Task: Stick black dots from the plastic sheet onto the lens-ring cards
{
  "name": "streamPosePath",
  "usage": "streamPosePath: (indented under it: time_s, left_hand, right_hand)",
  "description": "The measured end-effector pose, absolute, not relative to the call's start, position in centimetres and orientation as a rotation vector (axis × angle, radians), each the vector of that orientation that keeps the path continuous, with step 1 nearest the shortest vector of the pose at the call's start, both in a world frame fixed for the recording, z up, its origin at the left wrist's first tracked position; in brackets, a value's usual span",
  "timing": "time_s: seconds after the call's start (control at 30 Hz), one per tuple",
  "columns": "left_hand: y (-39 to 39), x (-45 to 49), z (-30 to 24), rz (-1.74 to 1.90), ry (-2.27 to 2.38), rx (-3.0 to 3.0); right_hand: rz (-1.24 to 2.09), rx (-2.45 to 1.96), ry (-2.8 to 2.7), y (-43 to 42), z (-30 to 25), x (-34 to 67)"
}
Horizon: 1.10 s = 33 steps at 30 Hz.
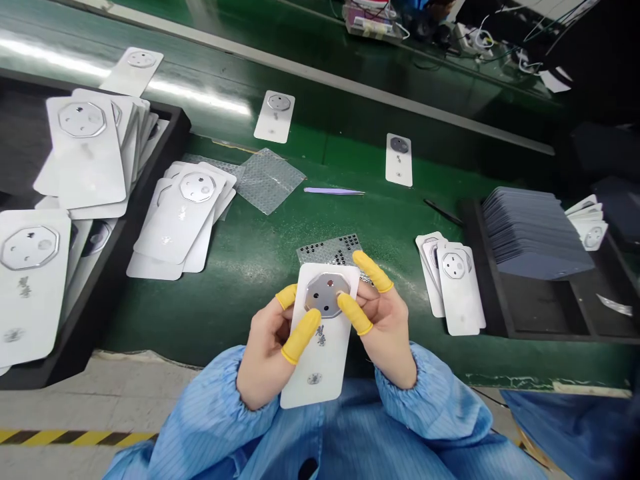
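The left hand (273, 347) held the white panel (329, 357) by its left side, its thumb laid across the face just below and left of the mirrored octagon (324, 305) and its forefinger bent at the left edge. The right hand (385, 317) was closed on the opposite side near the top, thumb tip at the octagon's right rim, forefinger raised beside the upper corner. Yellow finger cots (301, 337) covered both thumbs and forefingers. The panel thus sat between the two hands, tilted, its lower end hanging free below them.

Under the octagon, with its dark round dots, ran a dark, stylised inscription (321, 335) that could not be read; lower down was a small oval emblem (314, 379), also too small to make out.

Just beyond the panel's top lay a clear sheet (320, 251) bearing black dots, then purple tweezers (333, 191) and bubble wrap (273, 180). To the left, similar panels were piled on the green bench (240, 293) and in a black tray (95, 307), their marks likewise illegible. To the right lay another small pile (460, 293), beside a tray holding grey-blue plates (535, 233).
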<state>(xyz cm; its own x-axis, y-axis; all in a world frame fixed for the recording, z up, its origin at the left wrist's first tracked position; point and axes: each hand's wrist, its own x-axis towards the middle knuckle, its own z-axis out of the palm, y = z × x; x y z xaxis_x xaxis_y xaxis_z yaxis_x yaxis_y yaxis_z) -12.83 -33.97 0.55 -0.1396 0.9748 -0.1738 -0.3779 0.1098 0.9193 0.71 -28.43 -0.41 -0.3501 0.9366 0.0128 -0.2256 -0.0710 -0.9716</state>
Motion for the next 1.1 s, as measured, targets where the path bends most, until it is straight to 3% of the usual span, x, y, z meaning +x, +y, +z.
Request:
streamPosePath:
  time_s: [0.3,0.43,0.53,0.67,0.73,1.1]
  left_hand:
    - [-33.6,-12.5,-0.1,1.426,1.360,0.759]
    - [-33.3,-12.6,-0.5,1.207,1.261,0.700]
    - [-33.4,-13.6,-1.1,1.122,1.243,0.757]
    - [-33.0,-15.5,-2.1,1.225,1.373,0.849]
    - [-32.7,-16.1,-2.6,1.239,1.420,0.908]
    - [-32.2,-16.1,-4.4,1.260,1.548,0.966]
  right_hand:
    - [1.600,-0.864,-1.261,-29.7,-0.8,0.5]
    - [1.594,-0.925,-1.303,-28.6,-1.4,2.2]
    - [1.318,-1.180,-1.451,-25.5,-1.8,7.5]
    - [0.571,-1.665,-1.798,-21.2,-1.7,17.0]
    - [0.374,-1.777,-1.883,-19.5,-1.4,19.5]
    - [0.191,-2.154,-2.191,-1.1,-1.4,7.8]
